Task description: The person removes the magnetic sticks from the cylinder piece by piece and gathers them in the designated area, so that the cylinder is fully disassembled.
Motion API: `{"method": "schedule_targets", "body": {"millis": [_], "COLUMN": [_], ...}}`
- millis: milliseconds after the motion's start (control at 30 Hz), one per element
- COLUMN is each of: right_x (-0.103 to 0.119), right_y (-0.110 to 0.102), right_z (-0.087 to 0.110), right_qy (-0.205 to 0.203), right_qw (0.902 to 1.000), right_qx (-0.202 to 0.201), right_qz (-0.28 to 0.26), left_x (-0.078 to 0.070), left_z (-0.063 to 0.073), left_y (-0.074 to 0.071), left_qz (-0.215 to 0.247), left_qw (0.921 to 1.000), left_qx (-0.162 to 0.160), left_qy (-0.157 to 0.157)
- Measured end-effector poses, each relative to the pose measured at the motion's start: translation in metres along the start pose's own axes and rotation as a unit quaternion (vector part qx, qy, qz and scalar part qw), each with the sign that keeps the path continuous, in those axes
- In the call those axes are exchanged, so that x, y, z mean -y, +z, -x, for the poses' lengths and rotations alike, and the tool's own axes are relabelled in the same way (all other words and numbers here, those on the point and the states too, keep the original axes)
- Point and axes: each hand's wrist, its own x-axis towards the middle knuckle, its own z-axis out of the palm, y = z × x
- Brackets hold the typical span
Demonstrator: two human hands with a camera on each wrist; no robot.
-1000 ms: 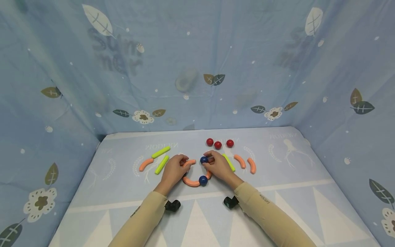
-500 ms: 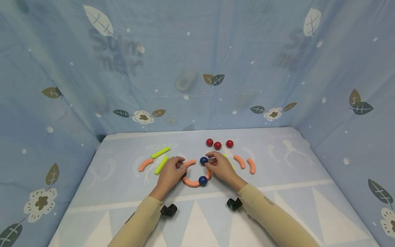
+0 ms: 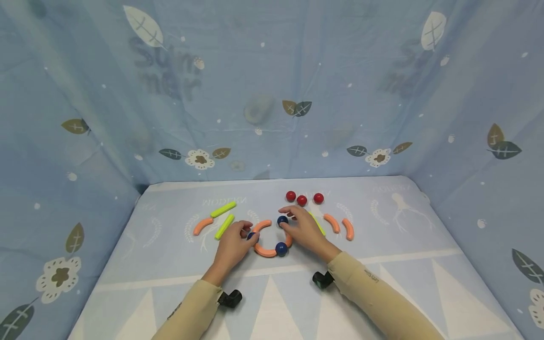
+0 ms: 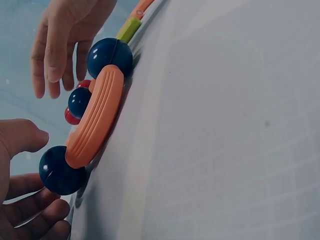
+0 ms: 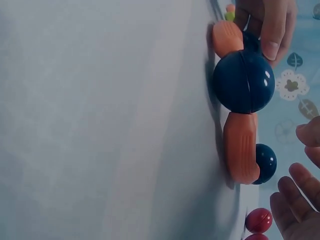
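Curved orange rods and blue balls form a ring with a gap at its far side. My left hand [image 3: 233, 244] curls its fingers round the left blue ball [image 4: 62, 170], thumb just by it. From there a front curved orange rod [image 4: 97, 117] runs to the front blue ball [image 3: 281, 249]. A left curved rod [image 3: 262, 225] bends away toward the gap. My right hand [image 3: 303, 229] hovers with loose, spread fingers around the far blue ball [image 3: 282, 220], apart from it in the right wrist view. The right curved rod [image 5: 242, 150] joins the front and far balls.
Red balls [image 3: 301, 200] lie behind the ring. Green straight rods [image 3: 224, 226] and a curved orange rod [image 3: 203, 226] are on the left. Partly behind the right hand is another green rod [image 3: 317, 223], with curved orange rods [image 3: 348, 229] beyond. A patterned cloth wall [image 3: 272, 141] rises behind.
My left hand has left the left curved rod and come down to the left blue ball. The right fingers have spread away from the far blue ball.
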Motion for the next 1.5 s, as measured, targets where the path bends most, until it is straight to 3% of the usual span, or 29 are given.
{"method": "schedule_targets", "body": {"millis": [500,1100,1500], "right_x": [-0.006,-0.017,-0.018], "right_y": [0.001,-0.001,0.000], "right_z": [-0.008,-0.010,-0.007], "right_qy": [0.029,0.032,0.038], "right_qw": [0.9991,0.9962,0.9964], "right_qx": [0.025,0.072,0.066], "right_qz": [0.015,0.037,0.039], "left_x": [0.003,-0.001,0.003], "left_z": [0.006,0.006,0.002], "left_y": [0.003,0.003,0.001], "left_qz": [0.004,-0.006,-0.001], "left_qw": [0.9999,0.9998,0.9998], "left_qx": [-0.011,0.002,-0.005], "left_qy": [0.005,-0.017,-0.017]}}
